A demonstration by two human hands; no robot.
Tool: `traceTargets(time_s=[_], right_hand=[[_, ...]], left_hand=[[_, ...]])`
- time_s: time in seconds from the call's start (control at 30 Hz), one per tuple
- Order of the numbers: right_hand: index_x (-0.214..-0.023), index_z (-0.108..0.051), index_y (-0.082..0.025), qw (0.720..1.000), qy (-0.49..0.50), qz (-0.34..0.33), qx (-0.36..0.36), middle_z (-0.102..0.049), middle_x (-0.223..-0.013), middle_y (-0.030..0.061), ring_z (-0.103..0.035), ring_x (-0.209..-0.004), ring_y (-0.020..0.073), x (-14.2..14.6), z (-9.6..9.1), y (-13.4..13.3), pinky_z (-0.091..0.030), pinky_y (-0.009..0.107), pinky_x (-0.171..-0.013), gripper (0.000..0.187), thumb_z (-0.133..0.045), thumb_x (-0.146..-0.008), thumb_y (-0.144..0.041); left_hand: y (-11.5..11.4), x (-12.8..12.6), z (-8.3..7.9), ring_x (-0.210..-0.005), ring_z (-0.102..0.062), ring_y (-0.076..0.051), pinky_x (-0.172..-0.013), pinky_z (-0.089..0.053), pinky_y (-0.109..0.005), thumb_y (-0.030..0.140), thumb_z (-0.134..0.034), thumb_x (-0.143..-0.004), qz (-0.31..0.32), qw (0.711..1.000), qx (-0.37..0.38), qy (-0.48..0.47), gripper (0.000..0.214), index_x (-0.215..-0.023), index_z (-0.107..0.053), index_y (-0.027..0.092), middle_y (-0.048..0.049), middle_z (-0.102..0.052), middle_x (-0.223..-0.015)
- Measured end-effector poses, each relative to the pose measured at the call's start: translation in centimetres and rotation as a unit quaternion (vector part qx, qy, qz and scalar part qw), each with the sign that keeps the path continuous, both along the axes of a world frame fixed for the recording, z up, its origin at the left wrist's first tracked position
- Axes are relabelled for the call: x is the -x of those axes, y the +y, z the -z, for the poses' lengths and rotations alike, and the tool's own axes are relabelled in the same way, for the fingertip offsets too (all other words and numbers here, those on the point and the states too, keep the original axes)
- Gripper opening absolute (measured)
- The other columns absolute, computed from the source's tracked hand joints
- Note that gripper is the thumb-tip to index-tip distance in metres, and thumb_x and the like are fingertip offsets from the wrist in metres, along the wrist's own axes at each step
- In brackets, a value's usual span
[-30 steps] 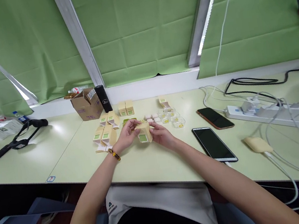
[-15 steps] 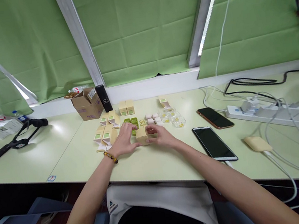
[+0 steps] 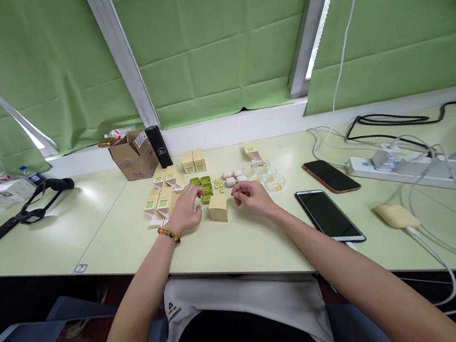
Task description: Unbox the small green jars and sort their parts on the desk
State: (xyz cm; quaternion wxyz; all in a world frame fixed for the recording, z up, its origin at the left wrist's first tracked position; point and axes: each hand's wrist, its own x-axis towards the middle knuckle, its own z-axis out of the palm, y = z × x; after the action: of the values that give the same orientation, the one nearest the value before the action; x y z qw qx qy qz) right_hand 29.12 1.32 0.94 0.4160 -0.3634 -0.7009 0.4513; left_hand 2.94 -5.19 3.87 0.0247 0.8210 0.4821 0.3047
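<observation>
A small closed cardboard box (image 3: 218, 209) stands on the table between my hands, touched by neither. My left hand (image 3: 186, 208) is just left of it, thumb and fingers apart, holding nothing. To the right, my right hand (image 3: 253, 197) has loosely bent fingers and no object visible in them. Behind the box lie green square cups (image 3: 205, 181), small yellowish pieces (image 3: 218, 184), pale pink jars (image 3: 229, 182) and clear plastic trays (image 3: 275, 182) with yellow bits. Open-flapped boxes (image 3: 164, 202) stand beside my left hand.
Two closed boxes (image 3: 193, 162) and one open box (image 3: 253, 153) stand farther back. A brown carton (image 3: 134, 156) and black cylinder (image 3: 158, 146) are near the wall. Two phones, a white phone (image 3: 329, 216) and a dark phone (image 3: 330, 175), lie right, before a power strip (image 3: 416, 171) with cables.
Both hands have let go of the small box and moved apart, left hand leftward and right hand rightward. The box stays on the table. The view has shifted slightly.
</observation>
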Motion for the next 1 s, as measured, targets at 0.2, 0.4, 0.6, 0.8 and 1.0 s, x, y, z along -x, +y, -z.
traceTargets(time_s=[0.2, 0.4, 0.6, 0.8, 1.0], right_hand=[[-0.108, -0.069, -0.018, 0.999, -0.019, -0.015, -0.039, -0.078, -0.103, 0.0078, -0.072, -0.070, 0.0170, 0.3, 0.0, -0.2, -0.055, 0.031, -0.070, 0.038, -0.061, -0.072, -0.024], [-0.103, -0.070, -0.019, 0.998, -0.019, -0.005, -0.059, -0.074, -0.073, 0.0016, -0.072, -0.074, 0.0200, 0.5, 0.6, 0.1, -0.053, 0.032, -0.072, 0.031, -0.058, -0.074, -0.023], [-0.096, -0.069, -0.020, 0.998, -0.001, 0.020, -0.062, -0.071, -0.070, 0.0004, -0.067, -0.061, 0.0180, 0.4, 1.1, 0.4, -0.055, 0.033, -0.067, 0.023, -0.059, -0.076, -0.025], [-0.099, -0.069, -0.020, 0.996, 0.015, 0.053, -0.073, -0.070, -0.070, 0.0003, -0.067, -0.061, 0.0181, 0.5, 1.0, 0.3, -0.054, 0.032, -0.063, 0.023, -0.060, -0.079, -0.028], [-0.103, -0.070, -0.020, 0.985, 0.046, 0.115, -0.120, -0.073, -0.085, 0.0049, -0.068, -0.070, 0.0182, 0.4, 0.3, -0.3, -0.054, 0.030, -0.060, 0.022, -0.063, -0.089, -0.035]], left_hand=[[-0.4, -0.5, -0.1, -0.098, -0.058, -0.027, -0.088, -0.050, -0.043, 0.025, -0.067, -0.082, 0.054, 0.995, 0.082, -0.019, 0.036, -0.113, -0.047, 0.023, -0.0076, -0.060, -0.108], [-0.4, -0.5, 0.1, -0.104, -0.059, -0.026, -0.094, -0.050, -0.044, 0.021, -0.061, -0.085, 0.027, 0.996, 0.078, -0.015, 0.033, -0.115, -0.048, 0.021, -0.0088, -0.060, -0.112], [-0.7, -2.0, 0.5, -0.118, -0.059, -0.037, -0.100, -0.052, -0.052, 0.053, -0.087, -0.072, -0.006, 0.990, 0.141, 0.005, 0.083, -0.133, -0.045, 0.016, -0.0191, -0.059, -0.129], [-1.1, -3.3, 0.9, -0.116, -0.063, -0.037, -0.098, -0.053, -0.053, 0.051, -0.080, -0.083, -0.046, 0.992, 0.115, -0.005, 0.062, -0.128, -0.055, 0.017, -0.0169, -0.065, -0.123], [-0.6, -2.8, 1.3, -0.117, -0.061, -0.029, -0.102, -0.055, -0.048, 0.033, -0.077, -0.090, 0.022, 0.995, 0.023, -0.097, 0.053, -0.135, -0.052, 0.021, -0.0131, -0.060, -0.126]])
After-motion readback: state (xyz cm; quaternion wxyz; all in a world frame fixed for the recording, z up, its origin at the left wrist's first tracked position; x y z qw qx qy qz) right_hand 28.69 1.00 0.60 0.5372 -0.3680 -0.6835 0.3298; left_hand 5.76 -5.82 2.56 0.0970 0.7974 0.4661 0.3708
